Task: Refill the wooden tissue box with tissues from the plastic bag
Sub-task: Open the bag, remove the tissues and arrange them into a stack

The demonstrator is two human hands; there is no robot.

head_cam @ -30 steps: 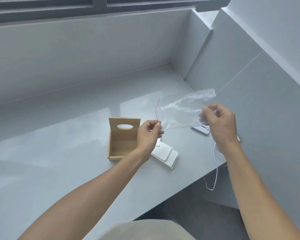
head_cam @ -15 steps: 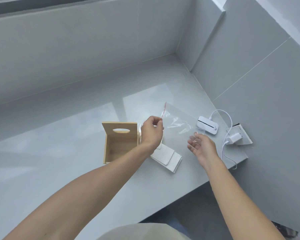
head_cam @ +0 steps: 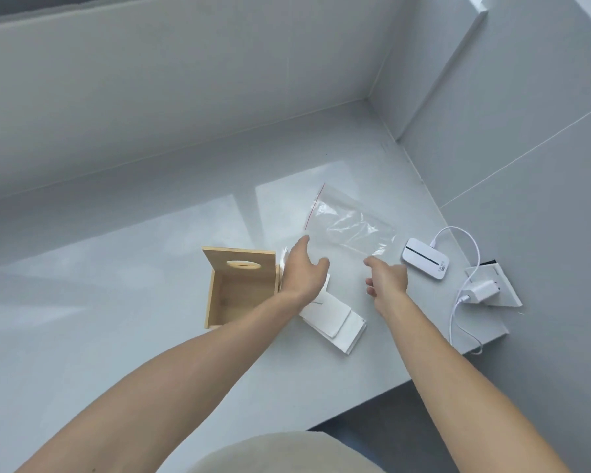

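Note:
The wooden tissue box (head_cam: 232,295) stands open on the grey counter, its lid with an oval slot raised upright, and its inside looks bare. A clear plastic bag (head_cam: 348,223) with a red seal line lies flat on the counter behind my hands. A stack of white folded tissues (head_cam: 338,327) rests between the box and my right arm, partly hidden under my left wrist. My left hand (head_cam: 302,271) hovers with fingers spread, just below the bag's near corner. My right hand (head_cam: 388,279) is loosely curled and holds nothing.
A small white device (head_cam: 425,262) lies right of the bag, cabled to a white charger (head_cam: 481,291) plugged into a wall socket plate (head_cam: 505,288). The counter edge (head_cam: 423,373) drops off near my right arm. Walls close the back and right sides.
The bag was held up between both hands, then lowered; now it lies flat on the counter and both hands have let go of it. The view has tilted downward.

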